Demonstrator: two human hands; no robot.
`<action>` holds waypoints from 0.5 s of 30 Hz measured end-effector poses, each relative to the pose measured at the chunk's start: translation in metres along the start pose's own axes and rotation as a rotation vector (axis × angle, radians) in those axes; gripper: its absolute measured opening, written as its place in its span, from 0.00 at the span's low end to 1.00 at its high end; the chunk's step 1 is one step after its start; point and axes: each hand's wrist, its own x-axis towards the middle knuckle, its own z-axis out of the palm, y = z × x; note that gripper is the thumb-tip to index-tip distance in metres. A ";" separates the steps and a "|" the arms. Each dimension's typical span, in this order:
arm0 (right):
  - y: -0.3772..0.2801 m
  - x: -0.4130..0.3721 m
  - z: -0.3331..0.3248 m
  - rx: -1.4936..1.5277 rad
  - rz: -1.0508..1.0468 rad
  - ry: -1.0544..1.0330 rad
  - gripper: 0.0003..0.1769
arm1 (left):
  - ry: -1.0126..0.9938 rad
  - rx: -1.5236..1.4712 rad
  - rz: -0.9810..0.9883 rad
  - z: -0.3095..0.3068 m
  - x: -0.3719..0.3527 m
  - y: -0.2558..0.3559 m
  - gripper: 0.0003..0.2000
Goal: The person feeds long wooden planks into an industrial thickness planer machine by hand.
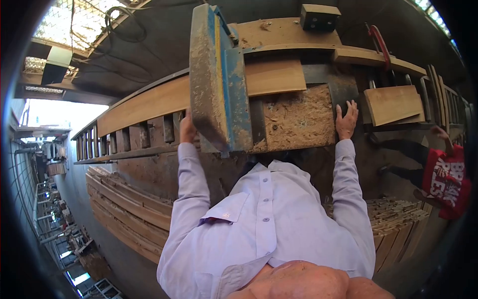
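Pale timber forms the long plank (149,104), which lies along a roller bed (124,139) left of the blue machine housing (219,79), passes behind it and shows again on its right. The plank is judged stiff and heavy for its length. It looks dusty and rough rather than slippery and is not fragile, though splinters are to be expected along the edges. It would best be taken by its long edges, with the hands set well apart so that the weight is shared and kept clear of the housing.

The left hand (187,130) is raised to the plank's near edge just left of the housing. Its fingers are curled out of sight, and whether they are closed on anything cannot be told. The right hand (346,119) is laid flat with fingers spread at the far right edge of the sawdust-covered table (298,119), right of the housing.

Stacked planks (129,214) are piled below and left of the housing. A short board (393,103) lies well to its right, with a person in a red top (445,182) beyond it. A red clamp (381,42) and a black box (318,17) sit above and right. The plank's run is crossed by the housing itself, and the right end is crowded by the short board and the other person's arm.
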 end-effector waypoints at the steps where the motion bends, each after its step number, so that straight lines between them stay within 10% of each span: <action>1: -0.002 0.001 0.001 0.027 0.022 0.014 0.31 | -0.003 -0.077 -0.123 -0.051 0.054 -0.036 0.31; 4: -0.005 0.006 0.005 0.042 0.080 0.062 0.30 | 0.106 -0.404 -0.078 -0.083 0.086 -0.025 0.38; 8: -0.011 0.010 0.004 0.010 0.112 0.041 0.35 | 0.251 -0.403 0.045 -0.120 0.150 -0.059 0.22; 15: -0.021 0.032 0.015 -0.032 0.186 -0.030 0.45 | 0.056 -0.361 0.100 -0.060 0.096 -0.048 0.21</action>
